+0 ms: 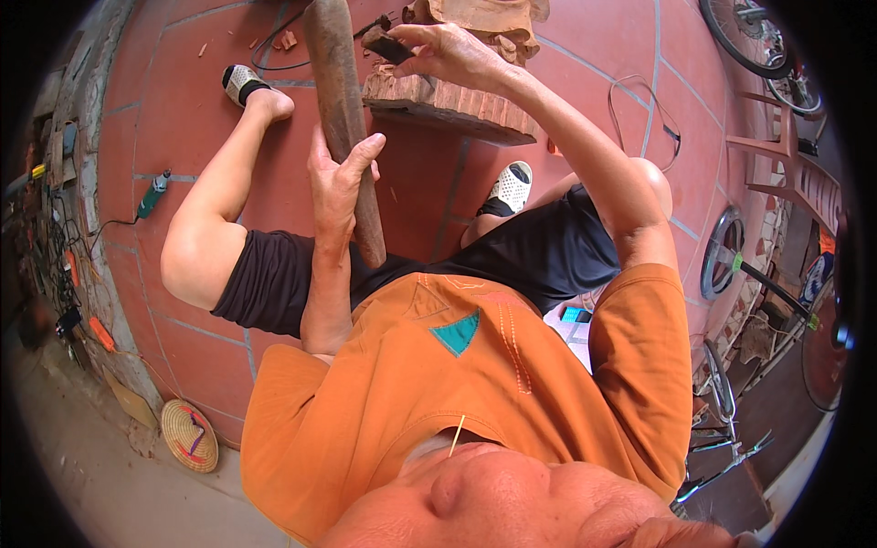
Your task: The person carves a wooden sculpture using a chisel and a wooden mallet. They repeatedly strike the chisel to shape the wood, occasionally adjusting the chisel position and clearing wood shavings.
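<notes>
My left hand [343,178] is closed round a long wooden club-shaped mallet [336,82]. Its thick end points away from me, and its thin end reaches down toward my lap. Ahead and slightly right, my right hand [449,57] pinches a short dark chisel-like tool [388,44], partly hidden by the fingers. That hand is over a carved block of reddish-brown wood [457,108], whose near side is rough with cut grooves. Behind the hand rises a paler carved part [484,18] of the wood, cut off by the frame's upper edge.
Wood chips [289,40] and a dark cable lie on the red tiled floor [206,137]. A green power tool [155,194] lies at the left, above a woven straw hat [190,436]. A pink plastic chair [795,164] and bicycle wheels [744,36] stand along the right. My legs spread around the block.
</notes>
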### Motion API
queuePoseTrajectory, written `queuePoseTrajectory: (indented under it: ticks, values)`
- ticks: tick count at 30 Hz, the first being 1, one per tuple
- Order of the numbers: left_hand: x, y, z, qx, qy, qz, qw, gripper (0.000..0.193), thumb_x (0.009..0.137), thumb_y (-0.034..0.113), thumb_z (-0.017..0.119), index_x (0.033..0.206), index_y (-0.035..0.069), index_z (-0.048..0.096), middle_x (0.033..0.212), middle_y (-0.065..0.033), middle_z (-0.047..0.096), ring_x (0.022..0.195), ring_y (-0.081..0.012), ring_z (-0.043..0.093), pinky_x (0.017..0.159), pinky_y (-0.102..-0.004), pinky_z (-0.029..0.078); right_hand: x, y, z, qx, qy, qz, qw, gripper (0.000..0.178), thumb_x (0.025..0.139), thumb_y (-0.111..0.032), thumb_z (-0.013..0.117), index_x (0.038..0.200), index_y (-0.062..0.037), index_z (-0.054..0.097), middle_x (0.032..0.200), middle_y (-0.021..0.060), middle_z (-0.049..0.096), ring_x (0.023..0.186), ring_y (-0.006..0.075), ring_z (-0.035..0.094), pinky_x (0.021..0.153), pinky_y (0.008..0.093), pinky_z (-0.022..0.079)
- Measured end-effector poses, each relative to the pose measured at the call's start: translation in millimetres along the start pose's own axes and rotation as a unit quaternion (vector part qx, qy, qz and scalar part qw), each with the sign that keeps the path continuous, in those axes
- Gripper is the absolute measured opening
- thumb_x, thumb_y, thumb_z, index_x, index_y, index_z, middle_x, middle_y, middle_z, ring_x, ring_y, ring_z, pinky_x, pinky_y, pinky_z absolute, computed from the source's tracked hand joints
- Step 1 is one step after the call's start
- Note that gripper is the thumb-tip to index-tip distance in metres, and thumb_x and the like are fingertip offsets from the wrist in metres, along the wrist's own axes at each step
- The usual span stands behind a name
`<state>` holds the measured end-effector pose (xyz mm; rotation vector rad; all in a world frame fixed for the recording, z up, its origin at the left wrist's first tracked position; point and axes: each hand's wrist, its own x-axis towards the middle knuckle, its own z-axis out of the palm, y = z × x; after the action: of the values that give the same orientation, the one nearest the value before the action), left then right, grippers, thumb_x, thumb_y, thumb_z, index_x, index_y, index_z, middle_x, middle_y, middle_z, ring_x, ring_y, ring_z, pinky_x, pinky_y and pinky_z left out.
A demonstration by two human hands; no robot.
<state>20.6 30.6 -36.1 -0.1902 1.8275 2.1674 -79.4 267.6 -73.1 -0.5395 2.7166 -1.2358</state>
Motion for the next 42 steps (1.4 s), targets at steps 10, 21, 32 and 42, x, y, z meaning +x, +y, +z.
queuePoseTrajectory:
  ticks: [10,21,32,42]
  values:
    - [-4.8,2.6,3.2,-0.024,0.015,0.033,0.999,0.045,0.089,0.013,0.080,0.125,0.002,0.055,0.084,-0.0020,0.061,0.061,-0.0082,0.056,0.057,-0.0229,0.047,-3.8,-5.9,-1.2,-0.016,-0.001,0.002,1.000,0.059,0.089,-0.031,0.080,0.141,-0.0148,0.059,0.107,0.0157,0.077,0.094,0.0269,0.074,0.086,0.0390,0.057]
    - [-4.0,17.7,-7.4,0.086,-0.051,-0.014,0.995,0.047,0.091,0.015,0.078,0.128,0.001,0.052,0.080,-0.0026,0.059,0.054,-0.0088,0.056,0.050,-0.0237,0.047,-5.0,-9.7,-1.7,-0.064,0.025,-0.017,0.997,0.059,0.087,-0.031,0.080,0.138,-0.0119,0.059,0.110,0.0203,0.075,0.095,0.0331,0.074,0.083,0.0411,0.056]
    - [-0.7,25.7,-8.7,0.160,-0.036,0.033,0.986,0.045,0.092,0.017,0.077,0.126,0.002,0.052,0.081,-0.0029,0.060,0.054,-0.0116,0.057,0.051,-0.0259,0.049,-5.2,-10.3,-2.5,-0.069,-0.001,0.003,0.998,0.058,0.086,-0.031,0.081,0.137,-0.0117,0.060,0.108,0.0206,0.075,0.095,0.0344,0.073,0.083,0.0424,0.057]
    - [-2.6,38.2,-8.9,0.025,0.017,0.139,0.990,0.047,0.096,0.011,0.072,0.135,0.000,0.048,0.086,-0.0022,0.057,0.060,-0.0082,0.056,0.052,-0.0225,0.050,-9.5,-1.6,2.7,-0.047,0.017,-0.014,0.999,0.060,0.087,-0.030,0.081,0.139,-0.0115,0.059,0.108,0.0195,0.075,0.095,0.0337,0.074,0.084,0.0424,0.057]
